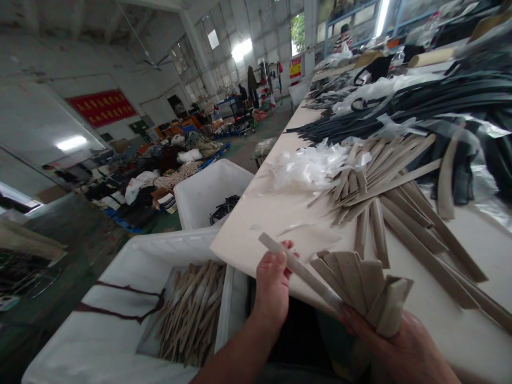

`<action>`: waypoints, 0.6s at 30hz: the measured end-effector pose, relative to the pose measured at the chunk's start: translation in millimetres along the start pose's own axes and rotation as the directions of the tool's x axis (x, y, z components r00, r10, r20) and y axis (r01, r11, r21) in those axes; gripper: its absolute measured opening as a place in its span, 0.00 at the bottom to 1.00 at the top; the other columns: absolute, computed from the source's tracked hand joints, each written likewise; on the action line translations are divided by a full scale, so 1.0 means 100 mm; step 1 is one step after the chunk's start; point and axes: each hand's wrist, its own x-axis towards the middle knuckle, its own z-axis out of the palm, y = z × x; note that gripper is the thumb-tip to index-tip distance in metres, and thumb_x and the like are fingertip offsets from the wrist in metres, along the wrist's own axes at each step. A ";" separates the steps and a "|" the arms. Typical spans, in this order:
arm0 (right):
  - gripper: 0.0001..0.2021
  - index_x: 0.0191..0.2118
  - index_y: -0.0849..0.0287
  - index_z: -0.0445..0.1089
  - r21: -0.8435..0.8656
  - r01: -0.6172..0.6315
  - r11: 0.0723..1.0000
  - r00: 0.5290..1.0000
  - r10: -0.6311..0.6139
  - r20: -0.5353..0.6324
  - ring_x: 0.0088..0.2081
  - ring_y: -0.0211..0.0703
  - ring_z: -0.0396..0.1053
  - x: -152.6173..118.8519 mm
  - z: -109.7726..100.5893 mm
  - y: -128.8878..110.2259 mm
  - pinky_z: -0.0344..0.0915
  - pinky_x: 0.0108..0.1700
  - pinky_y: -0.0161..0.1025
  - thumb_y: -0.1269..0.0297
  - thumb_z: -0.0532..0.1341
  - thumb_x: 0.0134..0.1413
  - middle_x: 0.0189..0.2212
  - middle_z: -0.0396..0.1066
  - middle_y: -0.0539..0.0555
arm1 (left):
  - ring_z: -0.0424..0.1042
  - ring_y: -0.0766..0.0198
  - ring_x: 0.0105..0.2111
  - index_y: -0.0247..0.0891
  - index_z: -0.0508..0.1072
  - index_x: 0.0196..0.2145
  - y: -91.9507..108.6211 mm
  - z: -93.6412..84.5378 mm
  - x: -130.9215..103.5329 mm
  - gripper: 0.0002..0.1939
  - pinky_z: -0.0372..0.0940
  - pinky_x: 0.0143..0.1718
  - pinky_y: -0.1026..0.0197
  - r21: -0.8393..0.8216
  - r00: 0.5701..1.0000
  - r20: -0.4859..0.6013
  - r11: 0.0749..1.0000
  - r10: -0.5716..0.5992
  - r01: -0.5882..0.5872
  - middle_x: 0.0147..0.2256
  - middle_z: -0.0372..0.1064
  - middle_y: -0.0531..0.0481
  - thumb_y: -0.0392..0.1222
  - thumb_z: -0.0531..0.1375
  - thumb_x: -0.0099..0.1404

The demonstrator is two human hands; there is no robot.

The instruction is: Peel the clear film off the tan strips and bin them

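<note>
My left hand [274,280] pinches one beige strip [304,274] near its far end, over the table's front edge. The strip slants down to the right, its other end reaching my right hand [400,346]. A fanned bundle of beige strips [356,280] is gripped in my right hand, the ends spreading upward and left. Beyond the hands, a heap of loose beige strips [424,229] lies on the white tabletop [264,213]. The lower part of the bundle is hidden by my right hand and the frame edge.
Crumpled clear plastic [308,165] and piles of black strips [432,101] cover the table's far side. At left stands a white bin [132,256] with beige strips in it; another white bin [200,194] holds black items. A person [343,40] is far back.
</note>
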 end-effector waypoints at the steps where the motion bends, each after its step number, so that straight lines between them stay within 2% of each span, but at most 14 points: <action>1: 0.22 0.21 0.54 0.67 -0.009 -0.006 1.000 1.000 0.006 0.004 0.20 0.46 0.67 0.01 0.00 0.00 0.64 0.22 0.39 0.44 0.55 0.55 0.17 0.69 0.51 | 0.72 0.64 0.36 0.37 0.79 0.33 0.01 0.00 0.02 0.19 0.65 0.43 0.62 -0.010 0.999 -0.035 1.000 0.007 -0.008 0.37 0.75 0.47 0.51 0.72 0.47; 3: 0.22 0.21 0.55 0.67 -0.016 -0.007 1.000 1.000 0.007 0.005 0.20 0.46 0.67 0.03 0.00 -0.02 0.64 0.23 0.39 0.44 0.55 0.55 0.17 0.70 0.51 | 0.71 0.66 0.33 0.36 0.78 0.30 -0.03 0.00 -0.01 0.15 0.66 0.38 0.64 0.000 0.997 -0.021 0.997 -0.077 0.077 0.33 0.75 0.48 0.48 0.72 0.48; 6: 0.21 0.23 0.55 0.70 0.002 0.008 1.000 1.000 -0.008 0.011 0.22 0.48 0.68 0.04 -0.01 -0.05 0.65 0.24 0.39 0.45 0.55 0.55 0.19 0.72 0.52 | 0.69 0.68 0.28 0.34 0.78 0.30 -0.12 -0.03 -0.10 0.13 0.64 0.31 0.66 0.058 0.979 0.068 0.980 -0.194 0.190 0.28 0.73 0.49 0.46 0.71 0.51; 7: 0.20 0.23 0.55 0.70 0.009 0.009 1.000 1.000 -0.009 0.016 0.23 0.48 0.68 0.03 -0.01 -0.05 0.65 0.24 0.39 0.45 0.55 0.55 0.19 0.72 0.52 | 0.69 0.67 0.28 0.34 0.78 0.31 -0.11 -0.04 -0.10 0.14 0.65 0.31 0.65 0.066 0.981 0.076 0.982 -0.180 0.175 0.29 0.73 0.49 0.47 0.70 0.52; 9: 0.20 0.22 0.54 0.69 0.015 0.003 1.000 1.000 -0.003 0.031 0.22 0.47 0.68 0.01 0.00 -0.03 0.65 0.24 0.39 0.45 0.56 0.54 0.18 0.71 0.51 | 0.71 0.66 0.31 0.36 0.78 0.37 0.00 -0.06 -0.03 0.18 0.66 0.34 0.64 0.033 0.997 0.043 0.997 -0.068 0.067 0.36 0.75 0.47 0.50 0.70 0.52; 11: 0.20 0.21 0.54 0.68 0.022 -0.006 1.000 1.000 0.005 0.027 0.20 0.47 0.68 0.00 0.02 -0.01 0.65 0.24 0.40 0.45 0.56 0.53 0.18 0.71 0.51 | 0.72 0.65 0.35 0.39 0.77 0.40 0.14 -0.07 0.09 0.21 0.67 0.37 0.63 -0.033 0.998 -0.049 0.999 0.040 -0.041 0.42 0.74 0.46 0.51 0.70 0.51; 12: 0.20 0.21 0.54 0.69 0.025 -0.010 1.000 1.000 0.010 0.023 0.20 0.47 0.68 0.00 0.04 0.00 0.65 0.24 0.40 0.45 0.56 0.53 0.18 0.71 0.51 | 0.73 0.65 0.35 0.39 0.77 0.40 0.19 -0.08 0.14 0.21 0.68 0.37 0.63 -0.052 0.995 -0.088 0.997 0.049 -0.054 0.43 0.74 0.46 0.52 0.70 0.50; 13: 0.20 0.21 0.54 0.69 0.021 -0.016 1.000 1.000 0.016 0.020 0.20 0.47 0.68 0.01 0.05 -0.01 0.65 0.23 0.40 0.45 0.56 0.53 0.18 0.72 0.51 | 0.73 0.65 0.34 0.38 0.77 0.38 0.21 -0.09 0.17 0.21 0.68 0.36 0.63 -0.062 0.993 -0.113 0.998 0.024 -0.031 0.41 0.75 0.46 0.52 0.71 0.49; 15: 0.20 0.20 0.54 0.69 0.008 -0.029 1.000 0.999 0.029 0.018 0.20 0.47 0.68 0.04 0.07 -0.05 0.64 0.22 0.40 0.45 0.56 0.53 0.17 0.71 0.52 | 0.73 0.65 0.31 0.36 0.77 0.35 0.16 -0.12 0.14 0.21 0.67 0.31 0.64 -0.059 0.989 -0.110 0.994 -0.096 0.090 0.35 0.75 0.46 0.54 0.71 0.48; 18: 0.20 0.19 0.55 0.68 0.017 -0.026 1.000 0.999 0.025 0.037 0.19 0.47 0.68 0.09 0.08 -0.15 0.63 0.21 0.40 0.46 0.56 0.51 0.16 0.70 0.52 | 0.72 0.65 0.29 0.34 0.76 0.36 -0.05 -0.14 -0.05 0.22 0.66 0.28 0.65 -0.062 0.973 -0.048 0.973 -0.226 0.223 0.32 0.74 0.46 0.54 0.70 0.50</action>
